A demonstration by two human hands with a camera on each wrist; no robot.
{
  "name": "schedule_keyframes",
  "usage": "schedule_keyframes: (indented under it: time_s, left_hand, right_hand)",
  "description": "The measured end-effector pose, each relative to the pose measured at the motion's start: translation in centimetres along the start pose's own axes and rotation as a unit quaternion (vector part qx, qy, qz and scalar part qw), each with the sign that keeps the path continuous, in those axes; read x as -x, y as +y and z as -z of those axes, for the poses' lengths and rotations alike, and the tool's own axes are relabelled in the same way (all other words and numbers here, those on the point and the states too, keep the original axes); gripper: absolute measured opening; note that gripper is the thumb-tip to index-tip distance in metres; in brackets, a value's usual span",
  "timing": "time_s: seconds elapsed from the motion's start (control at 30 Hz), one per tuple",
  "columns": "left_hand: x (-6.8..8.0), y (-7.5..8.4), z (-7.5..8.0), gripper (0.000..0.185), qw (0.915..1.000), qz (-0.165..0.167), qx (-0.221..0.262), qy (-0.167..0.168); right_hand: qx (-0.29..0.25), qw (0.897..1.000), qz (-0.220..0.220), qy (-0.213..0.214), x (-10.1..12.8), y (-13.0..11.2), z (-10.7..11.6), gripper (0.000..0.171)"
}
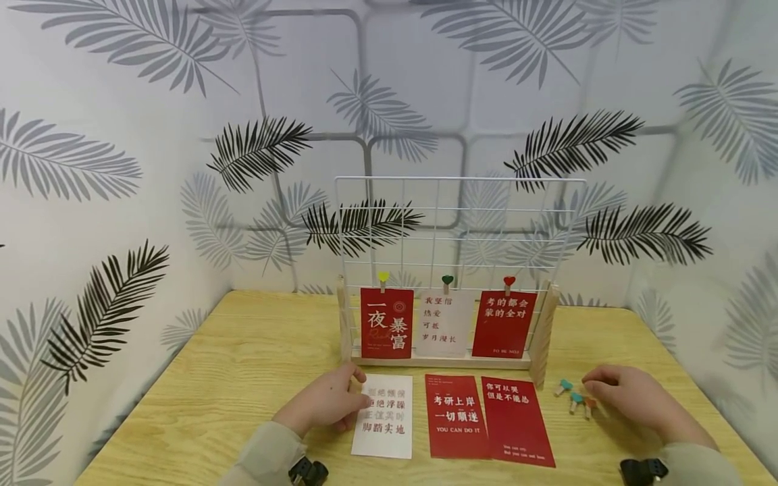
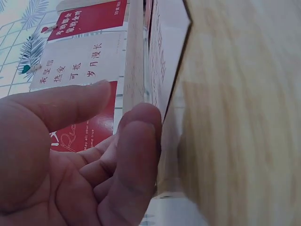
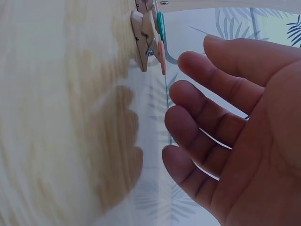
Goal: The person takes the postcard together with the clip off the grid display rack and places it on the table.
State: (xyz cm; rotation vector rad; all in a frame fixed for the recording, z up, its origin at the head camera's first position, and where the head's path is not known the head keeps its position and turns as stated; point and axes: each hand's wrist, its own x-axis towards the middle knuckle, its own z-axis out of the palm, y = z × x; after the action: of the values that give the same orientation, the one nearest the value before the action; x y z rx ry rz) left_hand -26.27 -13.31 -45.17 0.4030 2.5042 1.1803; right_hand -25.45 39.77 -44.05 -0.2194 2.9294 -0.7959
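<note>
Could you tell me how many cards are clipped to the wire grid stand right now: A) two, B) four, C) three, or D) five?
C: three cards hang on the wire grid stand, a red card under a yellow heart clip, a white card under a green one and another red card under a red one.

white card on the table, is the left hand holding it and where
Not held. The left hand rests with loose fingers at the top left edge of the white card. The right hand is open beside the small clips.

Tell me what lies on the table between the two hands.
In the head view, a white card under the left hand, then two red cards, then small clips by the right hand.
</note>
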Motion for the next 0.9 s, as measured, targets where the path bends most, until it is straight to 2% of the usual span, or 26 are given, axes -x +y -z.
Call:
schedule_keyframes:
  time_s: [0.27,0.5,0.6,0.73,0.9]
  left_hand:
    - [0.0,1.1,0.1,0.039,0.9995,-0.020,0.006,0.022]
    - [-0.7,3.3,0.6,0.037,0.9962,-0.076,0.019,0.039]
    - [-1.3,4.5,0.6,0.036,0.9950,-0.090,0.006,0.043]
    - [-2.1,5.8,0.4,0.036,0.9940,-0.092,-0.021,0.054]
    - [-2.6,7.1,0.2,0.036,0.9921,-0.096,-0.052,0.062]
  right_hand:
    - [-0.017,0.999,0.004,0.031,0.1,-1.3,0.2,0.043]
    - [-0.018,0.995,0.032,0.092,0.2,-4.5,0.6,0.045]
    - [-0.008,0.992,0.045,0.119,0.0,-6.1,1.3,0.044]
    - [0.004,0.987,0.073,0.145,-0.3,-8.1,2.6,0.041]
    - [0.030,0.981,0.112,0.156,-0.7,-10.1,3.6,0.035]
